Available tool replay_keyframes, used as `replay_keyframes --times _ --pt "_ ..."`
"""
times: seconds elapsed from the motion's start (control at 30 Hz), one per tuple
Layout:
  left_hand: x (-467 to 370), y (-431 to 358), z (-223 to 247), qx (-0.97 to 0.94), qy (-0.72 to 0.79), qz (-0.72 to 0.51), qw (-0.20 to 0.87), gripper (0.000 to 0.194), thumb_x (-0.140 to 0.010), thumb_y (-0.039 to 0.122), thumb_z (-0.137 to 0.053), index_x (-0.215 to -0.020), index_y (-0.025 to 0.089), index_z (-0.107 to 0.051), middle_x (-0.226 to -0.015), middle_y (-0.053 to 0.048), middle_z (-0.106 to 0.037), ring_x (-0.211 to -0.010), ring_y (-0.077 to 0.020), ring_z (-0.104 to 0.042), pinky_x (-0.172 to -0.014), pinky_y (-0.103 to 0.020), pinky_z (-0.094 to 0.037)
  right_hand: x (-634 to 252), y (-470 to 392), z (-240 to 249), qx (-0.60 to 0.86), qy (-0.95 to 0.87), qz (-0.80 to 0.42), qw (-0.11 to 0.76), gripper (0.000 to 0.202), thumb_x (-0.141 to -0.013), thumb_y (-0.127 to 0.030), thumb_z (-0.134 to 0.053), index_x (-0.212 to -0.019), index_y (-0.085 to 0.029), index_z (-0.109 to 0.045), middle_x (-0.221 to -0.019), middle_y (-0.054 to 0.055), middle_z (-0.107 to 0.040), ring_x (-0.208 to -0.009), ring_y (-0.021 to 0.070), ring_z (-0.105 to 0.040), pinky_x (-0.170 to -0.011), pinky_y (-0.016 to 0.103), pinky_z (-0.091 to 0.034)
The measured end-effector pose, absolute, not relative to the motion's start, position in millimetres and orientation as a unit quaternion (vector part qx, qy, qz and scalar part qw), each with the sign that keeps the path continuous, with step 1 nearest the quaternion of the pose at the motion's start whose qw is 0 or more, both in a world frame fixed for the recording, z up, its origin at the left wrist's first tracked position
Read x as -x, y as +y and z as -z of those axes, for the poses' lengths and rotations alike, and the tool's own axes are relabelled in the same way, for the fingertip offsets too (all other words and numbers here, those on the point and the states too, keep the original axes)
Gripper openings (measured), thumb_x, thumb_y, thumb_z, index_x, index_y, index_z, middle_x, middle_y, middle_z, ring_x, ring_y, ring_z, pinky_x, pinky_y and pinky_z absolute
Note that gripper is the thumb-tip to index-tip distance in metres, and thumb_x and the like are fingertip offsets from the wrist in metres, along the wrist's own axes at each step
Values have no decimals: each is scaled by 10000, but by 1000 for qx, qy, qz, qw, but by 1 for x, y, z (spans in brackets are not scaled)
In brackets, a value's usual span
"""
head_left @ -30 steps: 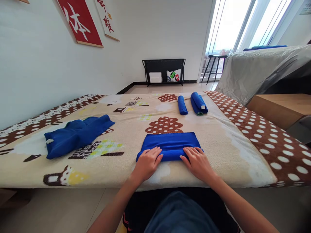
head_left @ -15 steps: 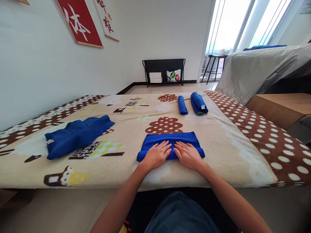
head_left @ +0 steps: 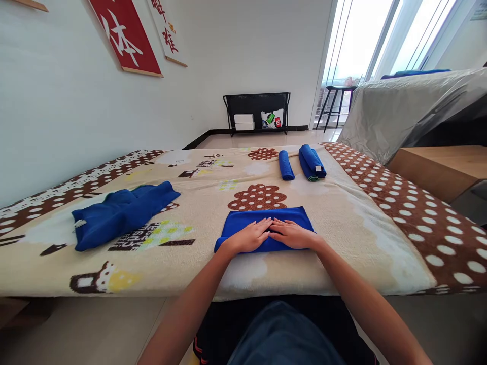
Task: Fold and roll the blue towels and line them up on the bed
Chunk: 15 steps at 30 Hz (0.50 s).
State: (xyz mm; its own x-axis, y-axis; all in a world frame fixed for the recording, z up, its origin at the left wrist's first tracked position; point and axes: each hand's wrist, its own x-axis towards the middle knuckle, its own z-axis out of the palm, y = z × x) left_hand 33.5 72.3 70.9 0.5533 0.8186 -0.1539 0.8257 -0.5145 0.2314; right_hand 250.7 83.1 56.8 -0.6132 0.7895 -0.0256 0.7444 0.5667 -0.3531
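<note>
A blue towel (head_left: 243,219) lies before me near the bed's front edge, its near side rolled and its far side flat. My left hand (head_left: 251,236) rests palm down on the rolled part, fingers stretched out. Beside it my right hand (head_left: 292,235) lies on the same towel, also with fingers extended. The fingertips of both hands meet near the middle. Farther back on the right are a thin rolled blue towel (head_left: 286,166) and a thicker blue roll (head_left: 311,161) with a white tag. To the left lies a loosely folded blue towel (head_left: 125,212), somewhat rumpled.
A patterned cream and brown blanket (head_left: 213,203) covers the bed. Beyond it a black rack (head_left: 256,104) stands against the wall. At the right are a wooden box-like piece (head_left: 441,162), a plastic-covered piece of furniture (head_left: 411,101) and a dark stool (head_left: 338,88).
Both hands have shifted inward over the rolled part, so their fingertips now meet. The fingers point more sideways than before. The other towels have stayed put.
</note>
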Motion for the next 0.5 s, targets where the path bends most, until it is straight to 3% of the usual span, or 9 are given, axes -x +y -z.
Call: replay_keyframes --times 0.17,0.3,0.4,0.5 --pt "15 100 -60 -811 572 3 121 593 -991 493 -303 -1537 262 -280 -1627 -81 -193 -1509 -285 -180 -1172 -593 -187 -291 109 -48 526 -832 -164 63 589 -1011 -491 -319 -1497 -168 -406 -1574 127 -306 -1474 275 -264 -1175 515 -249" --pt "51 100 -62 -779 619 -25 93 571 -991 470 -320 -1509 232 -344 -1592 -124 -297 -1483 -310 -263 -1143 -653 -201 -325 110 -47 579 -799 -143 75 571 -1012 -449 -335 -1476 -128 -424 -1551 162 -349 -1463 290 -289 -1167 550 -244" --pt "50 81 -74 -780 620 -69 55 540 -1013 416 -263 -1490 191 -378 -1586 -131 -321 -1486 -290 -261 -1164 -637 -177 -332 92 -57 591 -792 -118 101 558 -1022 -435 -308 -1459 -116 -440 -1546 174 -357 -1471 303 -267 -1165 581 -218" --pt "38 43 -86 -813 571 -109 23 503 -1022 401 -278 -1457 201 -433 -1560 -85 -398 -1455 -212 -334 -1196 -465 -253 -333 58 -70 545 -821 -96 137 499 -1030 -413 -309 -1462 -199 -436 -1576 88 -336 -1476 226 -269 -1198 483 -206"
